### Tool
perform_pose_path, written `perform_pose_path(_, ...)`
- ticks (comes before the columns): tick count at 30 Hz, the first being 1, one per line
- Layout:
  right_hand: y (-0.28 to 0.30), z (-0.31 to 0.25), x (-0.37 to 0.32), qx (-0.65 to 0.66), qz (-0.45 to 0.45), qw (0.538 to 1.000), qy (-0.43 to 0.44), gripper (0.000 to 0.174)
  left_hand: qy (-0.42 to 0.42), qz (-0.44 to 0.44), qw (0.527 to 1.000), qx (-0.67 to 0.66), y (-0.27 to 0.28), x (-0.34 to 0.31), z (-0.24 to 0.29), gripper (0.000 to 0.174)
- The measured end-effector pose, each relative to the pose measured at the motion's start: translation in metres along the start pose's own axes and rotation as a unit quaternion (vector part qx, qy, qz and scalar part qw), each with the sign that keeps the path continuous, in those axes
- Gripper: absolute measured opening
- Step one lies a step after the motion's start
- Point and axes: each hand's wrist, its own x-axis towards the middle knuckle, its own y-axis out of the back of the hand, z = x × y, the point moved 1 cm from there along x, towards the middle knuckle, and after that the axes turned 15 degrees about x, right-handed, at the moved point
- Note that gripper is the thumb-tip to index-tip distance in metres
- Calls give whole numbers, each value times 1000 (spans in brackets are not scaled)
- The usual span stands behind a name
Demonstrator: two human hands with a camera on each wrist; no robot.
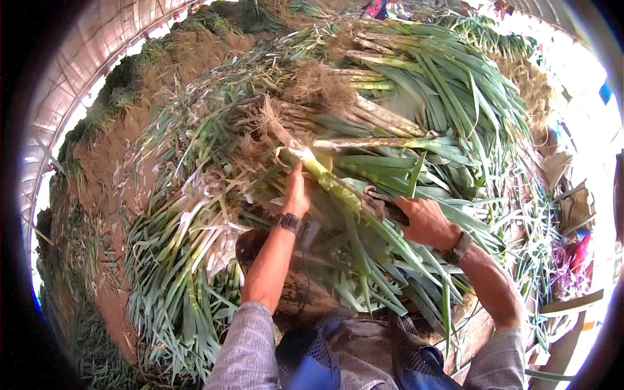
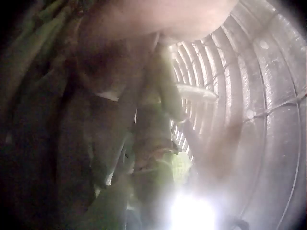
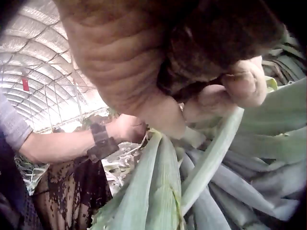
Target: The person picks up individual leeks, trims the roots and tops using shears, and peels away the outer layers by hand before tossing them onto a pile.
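Under an arched roof (image 1: 62, 91), a person in grey sleeves (image 1: 250, 338) and a blue garment (image 1: 305, 354) works over a spread of leeks, both hands occupied. The left hand (image 1: 296, 195) grips a single leek (image 1: 318, 170) by its pale stalk, though most of its fingers are hidden from the head camera. The right hand (image 1: 428, 222) has its fingers curled round the dark handle (image 1: 395, 213) of a tool, whose far end lies close along the same leek; whether it touches the stalk is hard to tell.

The held leek slants across the center of the scene, its shaggy roots (image 1: 270, 117) at upper left and its green leaves fanning down past the right hand. A brown-streaked stalk (image 1: 367, 142) lies crosswise just beyond it. Farther off, a heap of leeks (image 1: 390, 120) is laid with roots to the left and leaves (image 1: 455, 91) to the right. A second pile (image 1: 188, 286) spreads beside the left arm, with brown ground (image 1: 114, 305) past it. Dark bands circle both wrists. Bright red and purple material (image 1: 577, 257) shows at far right. The left wrist view is badly blurred.
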Motion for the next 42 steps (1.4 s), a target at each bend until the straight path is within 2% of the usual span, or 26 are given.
perform_pose_path(3,3,-10,1,16,-4,1000,5,21,30,4,999,30,6,3,-5,52)
perform_pose_path(4,6,-13,-1,29,-10,999,17,20,-15,-29,998,56,11,8,-8,50)
perform_pose_path(5,7,-13,-7,8,-53,999,-9,20,-59,-60,993,80,16,12,-13,49)
perform_pose_path(6,7,-12,-16,7,-57,998,-9,20,-56,-59,994,77,21,16,-19,49)
perform_pose_path(8,8,-11,-35,13,-40,999,-15,20,-140,-20,971,194,30,24,-27,47)
perform_pose_path(12,10,1,-59,-15,-45,998,-37,23,-86,27,978,189,35,26,-33,45)
perform_pose_path(16,6,-5,-61,20,-26,999,-20,26,-121,95,967,202,29,32,-45,52)
perform_pose_path(17,6,-10,-58,42,-9,999,-1,24,-103,94,962,235,30,33,-42,54)
perform_pose_path(20,6,-14,-48,61,-11,998,6,22,-99,148,958,225,21,22,-39,54)
perform_pose_path(24,0,-5,-34,29,-33,999,-14,22,-101,175,952,229,22,31,-45,51)
perform_pose_path(26,2,-7,-24,19,-43,999,-17,24,-117,184,931,292,22,26,-42,49)
perform_pose_path(30,11,-15,-9,36,-66,996,-46,28,-90,180,950,239,23,31,-44,45)
perform_pose_path(32,16,-13,-10,53,-54,997,-33,28,-96,115,978,144,25,30,-39,43)
perform_pose_path(33,20,-13,-10,57,-70,995,-40,29,-53,107,989,92,32,45,-50,41)
perform_pose_path(34,23,-15,-12,61,-87,993,-49,30,-51,111,988,91,31,37,-43,41)
perform_pose_path(36,30,-18,-14,74,-86,993,-43,31,-30,147,981,125,19,14,-23,44)
perform_pose_path(38,37,-18,-12,34,-106,993,-48,31,-44,128,982,129,18,19,-27,47)
perform_pose_path(40,35,-18,-10,35,-90,995,-33,27,-101,108,975,168,19,19,-31,57)
perform_pose_path(41,32,-19,-8,21,-98,993,-55,26,-85,156,961,211,18,25,-36,66)
perform_pose_path(42,31,-20,-6,7,-106,991,-76,26,-55,161,965,200,14,26,-44,73)
